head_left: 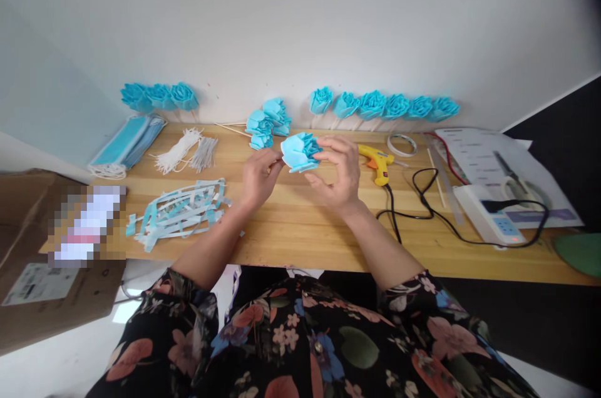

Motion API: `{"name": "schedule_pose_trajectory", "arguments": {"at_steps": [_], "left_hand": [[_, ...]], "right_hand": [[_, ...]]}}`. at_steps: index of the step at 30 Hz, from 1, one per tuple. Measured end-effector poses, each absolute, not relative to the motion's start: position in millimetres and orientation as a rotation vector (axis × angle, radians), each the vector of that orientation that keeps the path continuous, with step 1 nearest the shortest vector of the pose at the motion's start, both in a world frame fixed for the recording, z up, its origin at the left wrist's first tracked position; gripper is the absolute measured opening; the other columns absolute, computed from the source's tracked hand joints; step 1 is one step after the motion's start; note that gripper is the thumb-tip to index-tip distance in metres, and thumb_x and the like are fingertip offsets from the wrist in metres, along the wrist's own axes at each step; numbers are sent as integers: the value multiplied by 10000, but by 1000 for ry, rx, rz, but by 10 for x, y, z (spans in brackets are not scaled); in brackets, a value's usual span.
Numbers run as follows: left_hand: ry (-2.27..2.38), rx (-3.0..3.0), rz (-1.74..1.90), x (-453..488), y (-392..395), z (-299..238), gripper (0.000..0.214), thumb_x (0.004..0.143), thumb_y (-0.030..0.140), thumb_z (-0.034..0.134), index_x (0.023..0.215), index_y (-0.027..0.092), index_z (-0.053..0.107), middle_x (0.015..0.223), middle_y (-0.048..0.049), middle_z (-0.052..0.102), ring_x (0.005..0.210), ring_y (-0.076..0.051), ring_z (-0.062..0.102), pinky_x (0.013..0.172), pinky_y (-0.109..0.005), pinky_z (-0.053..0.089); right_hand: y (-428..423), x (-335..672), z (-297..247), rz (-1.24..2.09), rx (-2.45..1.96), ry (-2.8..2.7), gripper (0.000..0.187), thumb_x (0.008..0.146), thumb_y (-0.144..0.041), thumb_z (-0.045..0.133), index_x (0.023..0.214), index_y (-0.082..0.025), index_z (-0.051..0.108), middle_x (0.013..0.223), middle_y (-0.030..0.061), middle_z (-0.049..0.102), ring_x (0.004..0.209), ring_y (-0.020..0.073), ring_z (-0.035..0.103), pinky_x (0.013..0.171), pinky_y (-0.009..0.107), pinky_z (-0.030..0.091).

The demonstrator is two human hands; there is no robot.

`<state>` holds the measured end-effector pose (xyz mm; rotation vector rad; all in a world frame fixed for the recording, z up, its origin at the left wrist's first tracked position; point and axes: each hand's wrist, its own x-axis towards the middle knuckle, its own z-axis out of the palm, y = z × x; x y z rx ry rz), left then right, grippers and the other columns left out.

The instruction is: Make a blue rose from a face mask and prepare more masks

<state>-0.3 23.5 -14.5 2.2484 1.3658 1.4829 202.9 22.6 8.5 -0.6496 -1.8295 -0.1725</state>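
Note:
A light blue fabric flower [300,151] is held above the wooden table [305,229] between both hands. My left hand [257,177] pinches its left side, fingers curled. My right hand [337,174] grips its right side with thumb and fingers closed round the petals. More blue folded petals [268,122] lie just behind the flower on the table.
Finished blue flowers lean on the wall at the left [159,96] and right [382,105]. Blue masks [126,144], white ear loops [178,153], cut strips [181,211], a yellow glue gun [378,163] with black cord, a tape roll [402,145], scissors [514,178], a power strip [491,216] and a cardboard box [32,260] surround the work spot.

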Motion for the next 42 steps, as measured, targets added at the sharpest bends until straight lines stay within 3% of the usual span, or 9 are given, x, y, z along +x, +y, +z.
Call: {"name": "schedule_pose_trajectory", "arguments": {"at_steps": [4, 9, 14, 22, 25, 31, 34, 38, 42], "left_hand": [[1302, 2299, 1442, 21, 233, -154, 203, 968, 227, 540, 804, 189, 653, 769, -35, 681, 752, -173, 610, 749, -294, 462], [1335, 2324, 1419, 15, 239, -158, 247, 993, 269, 515, 818, 197, 672, 794, -45, 699, 782, -183, 625, 758, -305, 468], [1362, 2308, 1466, -33, 260, -147, 249, 981, 216, 497, 771, 195, 631, 754, -30, 658, 764, -177, 606, 724, -289, 448], [1357, 2303, 1464, -24, 264, -158, 298, 978, 242, 505, 690, 192, 558, 700, -27, 597, 716, -176, 560, 684, -289, 421], [1318, 2349, 1427, 16, 251, -168, 254, 977, 226, 499, 752, 192, 613, 747, -38, 647, 752, -179, 590, 725, -293, 447], [1298, 2338, 1407, 54, 236, -178, 168, 957, 254, 566, 835, 198, 667, 752, -28, 673, 755, -178, 609, 752, -300, 470], [1345, 2335, 1404, 33, 242, -175, 193, 952, 228, 568, 784, 195, 658, 717, -17, 660, 730, -172, 597, 724, -293, 447], [1381, 2295, 1438, -4, 253, -169, 215, 944, 199, 560, 746, 195, 643, 711, -13, 657, 714, -171, 585, 699, -289, 427], [1398, 2237, 1437, -22, 255, -153, 202, 940, 188, 563, 755, 196, 642, 736, -14, 666, 739, -171, 597, 726, -283, 442]], "right_hand": [[248, 2000, 46, -189, -645, -1846, 273, 882, -394, 716, 1079, -286, 561, 1210, 67, 662, 1170, 284, 620, 976, 513, 500], [213, 2030, 52, -180, -666, -1836, 86, 960, -367, 605, 1008, -297, 608, 1167, 39, 675, 1144, 270, 628, 981, 501, 485], [181, 2059, 109, -118, -642, -1738, 296, 1037, -421, 401, 1199, -310, 622, 1190, 61, 677, 1143, 274, 631, 998, 525, 477], [241, 2049, 71, -137, -650, -1887, 350, 912, -524, 641, 1182, -307, 590, 1241, 68, 660, 1180, 297, 616, 1023, 544, 471], [235, 2003, 44, -154, -652, -1874, 338, 874, -459, 716, 1135, -296, 575, 1236, 69, 662, 1193, 293, 612, 1021, 536, 476], [226, 1990, 35, -223, -697, -1826, 161, 900, -338, 693, 986, -266, 578, 1136, 71, 695, 1106, 274, 651, 948, 499, 515], [221, 2022, 48, -187, -697, -1813, 97, 957, -362, 611, 956, -266, 622, 1109, 55, 704, 1096, 263, 651, 945, 493, 512], [209, 2071, 84, -122, -750, -1713, 289, 1042, -365, 408, 1061, -293, 687, 1127, 51, 700, 1108, 263, 648, 972, 509, 499], [221, 2101, 118, -117, -747, -1678, 330, 1055, -389, 372, 1102, -300, 686, 1129, 49, 697, 1117, 258, 644, 983, 498, 498]]}}
